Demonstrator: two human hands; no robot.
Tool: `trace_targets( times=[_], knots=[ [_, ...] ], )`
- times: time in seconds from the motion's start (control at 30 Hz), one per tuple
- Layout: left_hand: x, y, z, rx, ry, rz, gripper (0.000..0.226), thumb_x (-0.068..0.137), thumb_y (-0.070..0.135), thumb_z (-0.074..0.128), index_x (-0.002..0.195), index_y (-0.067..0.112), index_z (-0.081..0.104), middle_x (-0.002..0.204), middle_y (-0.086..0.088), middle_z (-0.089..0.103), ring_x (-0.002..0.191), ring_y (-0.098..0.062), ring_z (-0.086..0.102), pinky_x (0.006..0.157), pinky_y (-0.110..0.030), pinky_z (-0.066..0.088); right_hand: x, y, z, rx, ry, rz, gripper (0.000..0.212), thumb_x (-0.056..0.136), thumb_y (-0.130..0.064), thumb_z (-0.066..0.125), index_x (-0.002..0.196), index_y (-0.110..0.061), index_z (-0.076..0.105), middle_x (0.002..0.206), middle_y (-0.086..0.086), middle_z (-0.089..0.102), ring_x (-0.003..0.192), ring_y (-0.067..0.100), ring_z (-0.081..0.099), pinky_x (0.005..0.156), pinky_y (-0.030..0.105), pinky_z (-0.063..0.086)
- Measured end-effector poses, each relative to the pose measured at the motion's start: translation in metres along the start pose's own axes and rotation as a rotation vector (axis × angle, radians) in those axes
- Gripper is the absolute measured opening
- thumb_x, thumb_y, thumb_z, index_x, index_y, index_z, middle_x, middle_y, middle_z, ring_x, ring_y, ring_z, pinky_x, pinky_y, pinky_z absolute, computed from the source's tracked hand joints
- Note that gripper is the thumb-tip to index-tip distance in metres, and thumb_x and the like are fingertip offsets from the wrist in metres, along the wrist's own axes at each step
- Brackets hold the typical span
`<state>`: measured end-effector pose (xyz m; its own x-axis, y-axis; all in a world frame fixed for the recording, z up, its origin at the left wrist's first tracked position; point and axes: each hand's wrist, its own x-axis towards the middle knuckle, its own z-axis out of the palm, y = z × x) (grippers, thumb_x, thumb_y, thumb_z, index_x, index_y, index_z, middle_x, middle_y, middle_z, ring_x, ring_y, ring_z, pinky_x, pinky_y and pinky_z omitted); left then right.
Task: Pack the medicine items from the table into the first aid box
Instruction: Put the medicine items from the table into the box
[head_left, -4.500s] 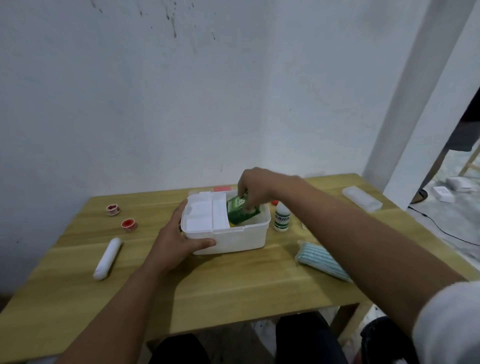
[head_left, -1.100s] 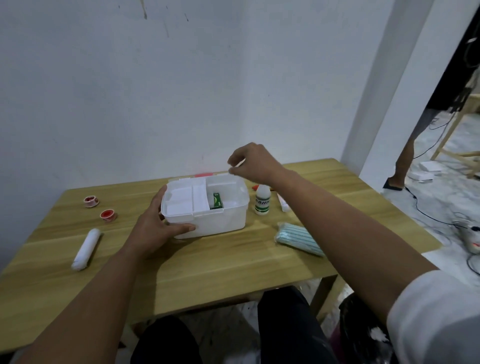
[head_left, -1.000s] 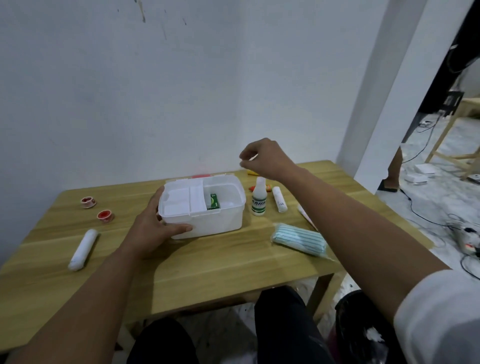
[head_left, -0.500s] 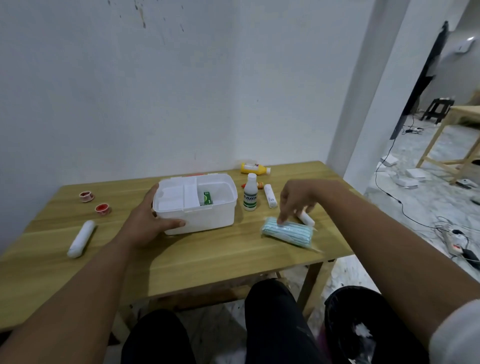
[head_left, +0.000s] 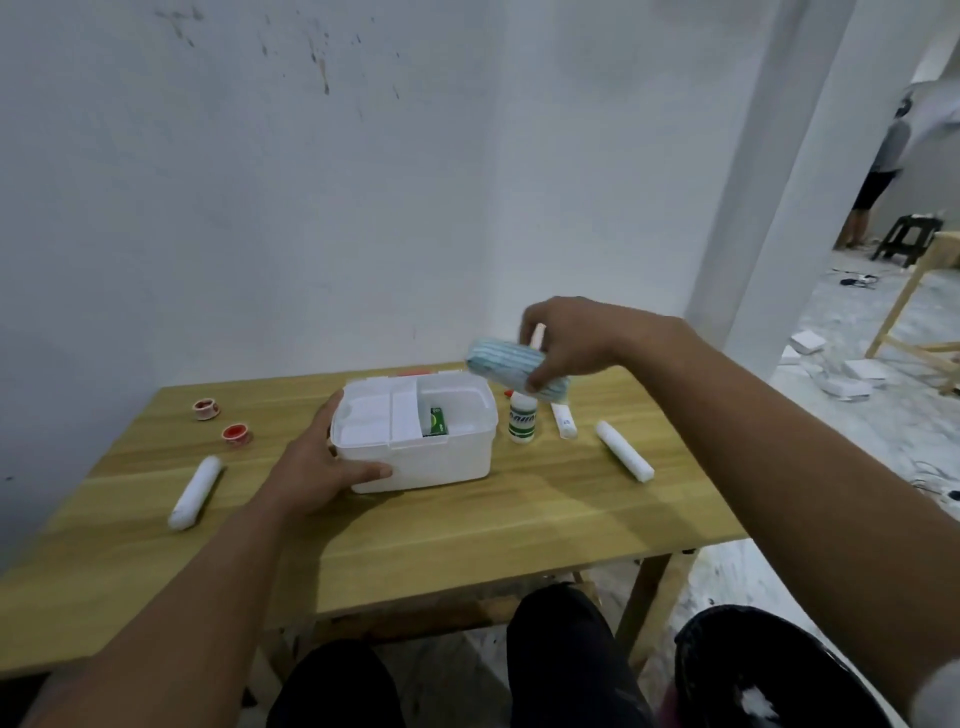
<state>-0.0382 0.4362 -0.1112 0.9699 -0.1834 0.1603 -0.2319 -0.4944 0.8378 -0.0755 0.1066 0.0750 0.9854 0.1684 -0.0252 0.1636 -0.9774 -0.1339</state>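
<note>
The right hand (head_left: 569, 340) grips a blue-striped pack (head_left: 511, 368), probably face masks, holding it in the air just above the far right corner of the box (head_left: 415, 431). The fingers wrap over the pack's top and the thumb presses its near side. The left hand (head_left: 319, 460) lies spread against the box's left wall, thumb along the front, steadying it without closing on it.

The white box sits open on the table (head_left: 467, 525). A white tray covers its left half, and a green packet (head_left: 438, 420) stands in the open right half.

Just right of the box stands a white bottle (head_left: 522, 421) with a green label, partly behind the pack. Beside it lies a small white tube (head_left: 564, 421), and further right a white roll (head_left: 623, 451). Left of the box, well apart, lie another white roll (head_left: 195, 484) and two red tape rolls (head_left: 207, 408) (head_left: 237, 432) near the far edge.
</note>
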Motion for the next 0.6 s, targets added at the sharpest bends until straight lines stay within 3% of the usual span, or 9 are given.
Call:
trace_targets(
  times=[0.07,0.2,0.37,0.6],
  knots=[
    [-0.001,0.002,0.0,0.012,0.011,0.005,0.114,0.065,0.031,0.098,0.145,0.059,0.022,0.136,0.027,0.048,0.127,-0.012,0.047,0.091,-0.025,0.046,0.014,-0.023,0.004,-0.065,0.027,-0.077,0.047,0.08,-0.031,0.083,0.123,-0.027,0.065,0.11,-0.006,0.059,0.101,0.017,0.057,0.078,0.032,0.045],
    [0.0,0.003,-0.002,0.012,0.003,0.014,0.106,0.063,0.035,0.099,0.129,0.074,0.026,0.125,0.048,0.04,0.126,-0.01,0.048,0.084,-0.018,0.046,0.048,-0.054,0.034,-0.241,-0.085,-0.102,0.05,0.073,-0.017,0.086,0.121,-0.022,0.073,0.115,0.0,0.07,0.103,0.024,0.065,0.088,0.041,0.058],
    [0.001,0.0,-0.003,0.018,0.003,0.028,0.114,0.063,0.038,0.098,0.142,0.067,0.021,0.125,0.046,0.04,0.125,-0.013,0.049,0.086,-0.025,0.049,0.072,-0.071,0.054,-0.26,-0.21,-0.119,0.043,0.072,-0.01,0.086,0.114,-0.015,0.077,0.107,0.003,0.072,0.098,0.024,0.067,0.089,0.044,0.061],
    [0.003,0.002,-0.003,0.011,0.002,0.022,0.106,0.065,0.037,0.097,0.126,0.079,0.022,0.122,0.049,0.038,0.124,-0.011,0.048,0.076,-0.016,0.048,0.086,-0.077,0.073,-0.207,-0.275,-0.137,0.046,0.074,-0.015,0.084,0.119,-0.015,0.076,0.108,0.0,0.072,0.096,0.022,0.069,0.084,0.039,0.062]
  ],
)
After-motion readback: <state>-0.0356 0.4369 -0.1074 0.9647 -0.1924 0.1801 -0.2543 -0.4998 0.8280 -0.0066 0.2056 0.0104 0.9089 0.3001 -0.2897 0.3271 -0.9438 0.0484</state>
